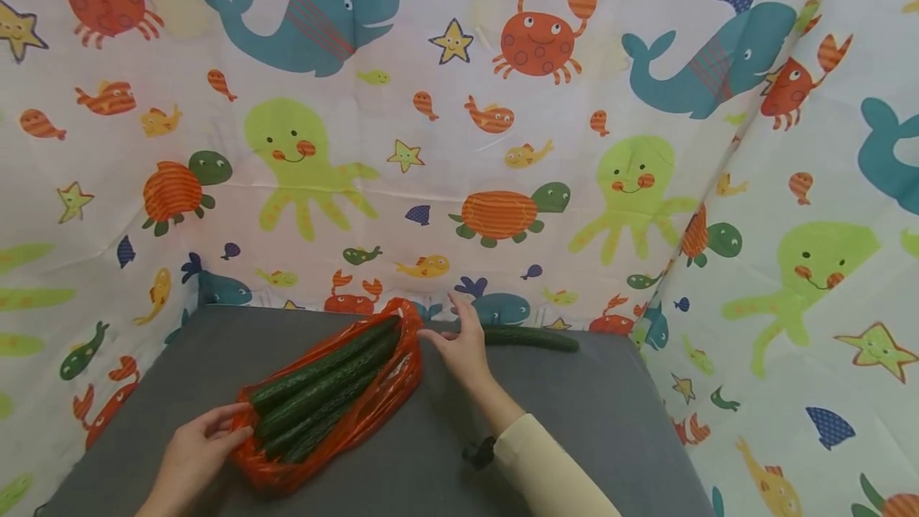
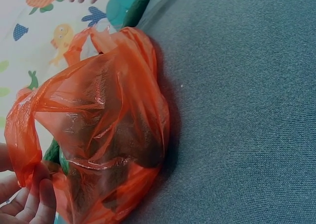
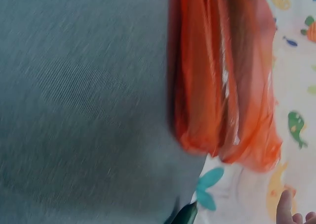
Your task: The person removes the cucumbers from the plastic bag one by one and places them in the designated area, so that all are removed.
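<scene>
Gray table (image 1: 574, 421), sea-critter backdrop (image 1: 438, 174) (crabs (image 1: 538, 42) and whales (image 1: 345, 10) galore). Left hand (image 1: 201, 449) pinches the orange bag (image 1: 391, 401) of 3 cucumbers (image 1: 326, 389) lying there; right hand (image 1: 468, 345), fingers spread, hovers near 1 loose cucumber (image 1: 534, 337).

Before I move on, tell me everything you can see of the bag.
The bag is thin, glossy, see-through orange-red, plastic by its look, and creased. It lies slantwise on the grey table, open along its top, with at least three cucumbers inside. At its near end the left hand pinches a loop of it. The right hand is beside its far end, its visible fingers clear in the right wrist view.
</scene>
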{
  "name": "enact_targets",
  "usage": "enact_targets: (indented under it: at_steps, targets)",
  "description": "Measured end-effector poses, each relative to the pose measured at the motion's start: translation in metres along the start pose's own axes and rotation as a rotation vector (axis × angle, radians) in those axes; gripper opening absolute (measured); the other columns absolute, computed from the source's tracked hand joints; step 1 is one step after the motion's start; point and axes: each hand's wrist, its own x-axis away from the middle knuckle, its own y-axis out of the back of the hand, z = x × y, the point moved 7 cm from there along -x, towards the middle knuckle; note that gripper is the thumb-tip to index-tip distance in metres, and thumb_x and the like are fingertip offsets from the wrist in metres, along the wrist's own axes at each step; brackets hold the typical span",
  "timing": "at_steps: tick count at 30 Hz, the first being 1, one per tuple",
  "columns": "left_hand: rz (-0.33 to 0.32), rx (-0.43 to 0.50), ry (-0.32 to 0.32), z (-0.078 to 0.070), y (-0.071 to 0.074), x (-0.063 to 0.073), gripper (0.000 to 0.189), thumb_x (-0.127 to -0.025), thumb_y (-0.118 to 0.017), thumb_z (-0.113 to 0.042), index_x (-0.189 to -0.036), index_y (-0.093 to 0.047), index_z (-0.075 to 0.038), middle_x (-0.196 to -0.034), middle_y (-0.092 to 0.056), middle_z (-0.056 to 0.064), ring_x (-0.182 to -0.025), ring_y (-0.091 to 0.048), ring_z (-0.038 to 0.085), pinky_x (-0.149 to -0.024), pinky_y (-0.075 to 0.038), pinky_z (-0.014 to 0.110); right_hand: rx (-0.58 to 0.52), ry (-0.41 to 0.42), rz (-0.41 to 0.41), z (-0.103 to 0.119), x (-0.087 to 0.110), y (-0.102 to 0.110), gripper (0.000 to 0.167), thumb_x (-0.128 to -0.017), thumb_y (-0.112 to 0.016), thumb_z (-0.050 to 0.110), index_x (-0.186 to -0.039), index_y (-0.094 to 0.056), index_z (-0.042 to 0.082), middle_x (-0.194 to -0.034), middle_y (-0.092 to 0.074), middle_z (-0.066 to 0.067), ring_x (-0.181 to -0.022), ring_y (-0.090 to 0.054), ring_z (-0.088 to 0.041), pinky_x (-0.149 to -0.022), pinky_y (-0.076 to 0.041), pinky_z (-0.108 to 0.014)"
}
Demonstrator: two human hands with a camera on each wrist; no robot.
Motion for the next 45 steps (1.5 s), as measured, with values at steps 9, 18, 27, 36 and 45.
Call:
enact_targets:
  at_steps: [9,18,27,36,45]
  targets:
    - [-0.015,-0.002,-0.001,-0.002,-0.001,0.002,0.075,-0.087,-0.073,-0.057,-0.139,-0.059,-0.006,-0.141,-0.054,0.03,-0.119,-0.058,0.047,-0.078,-0.058,0.046,-0.109,-0.023,0.114,0.025,0.01,-0.036,0.081,-0.082,-0.086,0.028,-0.152,-0.045,0.028,-0.152,-0.045,-0.008,-0.131,-0.053,-0.032,-0.083,-0.059,-0.026]
    - [-0.033,0.001,0.005,-0.003,-0.002,0.003,0.074,-0.086,-0.074,-0.056,-0.139,-0.06,-0.005,-0.139,-0.056,0.03,-0.118,-0.059,0.047,-0.076,-0.058,0.045,-0.128,0.006,0.188,0.043,0.012,-0.066,0.077,-0.083,-0.085,0.028,-0.148,-0.046,0.039,-0.152,-0.045,0.002,-0.13,-0.054,-0.02,-0.084,-0.058,-0.023]
    - [-0.043,0.01,0.006,-0.001,-0.004,0.001,0.074,-0.087,-0.074,-0.056,-0.139,-0.059,-0.006,-0.139,-0.055,0.03,-0.121,-0.057,0.048,-0.077,-0.058,0.045,-0.13,-0.116,0.223,0.021,0.026,-0.086,0.078,-0.081,-0.085,0.038,-0.149,-0.047,0.035,-0.151,-0.049,0.001,-0.136,-0.049,-0.024,-0.094,-0.057,-0.039]
    - [-0.036,0.007,0.0,0.001,-0.003,0.001,0.073,-0.087,-0.074,-0.055,-0.139,-0.06,-0.006,-0.139,-0.056,0.029,-0.119,-0.058,0.047,-0.076,-0.058,0.045,-0.03,-0.172,0.261,0.003,0.034,-0.102,0.076,-0.08,-0.086,0.036,-0.147,-0.05,0.032,-0.152,-0.05,0.002,-0.14,-0.047,-0.026,-0.108,-0.046,-0.05]
    - [-0.024,0.004,0.016,0.005,-0.008,-0.001,0.072,-0.086,-0.075,-0.054,-0.139,-0.06,-0.008,-0.14,-0.055,0.03,-0.118,-0.058,0.047,-0.075,-0.056,0.045,-0.024,-0.185,0.351,-0.008,0.039,-0.122,0.074,-0.08,-0.087,0.025,-0.146,-0.055,0.019,-0.161,-0.038,0.007,-0.148,-0.037,-0.023,-0.096,-0.056,-0.041]
